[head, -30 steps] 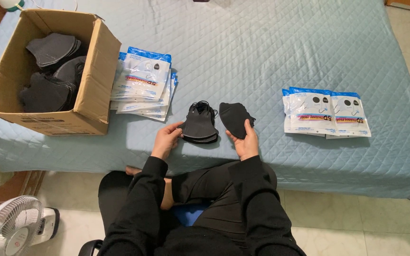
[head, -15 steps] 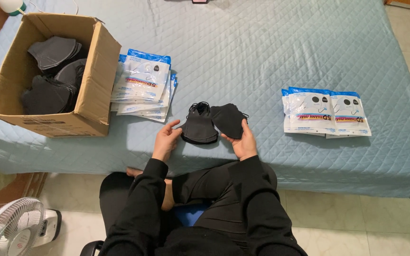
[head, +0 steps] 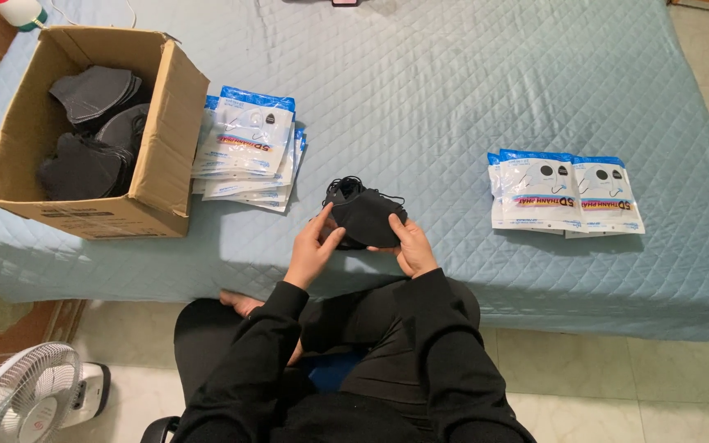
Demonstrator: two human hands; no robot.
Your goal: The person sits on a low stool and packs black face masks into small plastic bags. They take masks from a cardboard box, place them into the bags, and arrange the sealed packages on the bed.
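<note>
A small stack of black face masks (head: 363,215) lies near the front edge of a bed covered with a light blue quilted sheet (head: 469,90). Both my hands hold the stack. My left hand (head: 313,246) grips its left side with thumb and fingers. My right hand (head: 410,244) grips its right side. Thin ear loops stick out at the top of the stack.
An open cardboard box (head: 157,164) with several black masks (head: 92,131) stands at the left. Beside it lies a pile of flat white and blue pouches (head: 248,148). More such pouches (head: 564,193) lie at the right. A white fan (head: 22,402) stands on the floor.
One second ago two mask piles lay side by side, one under each hand. My right hand has moved its masks left onto the other pile, and both hands now hold one stack.
</note>
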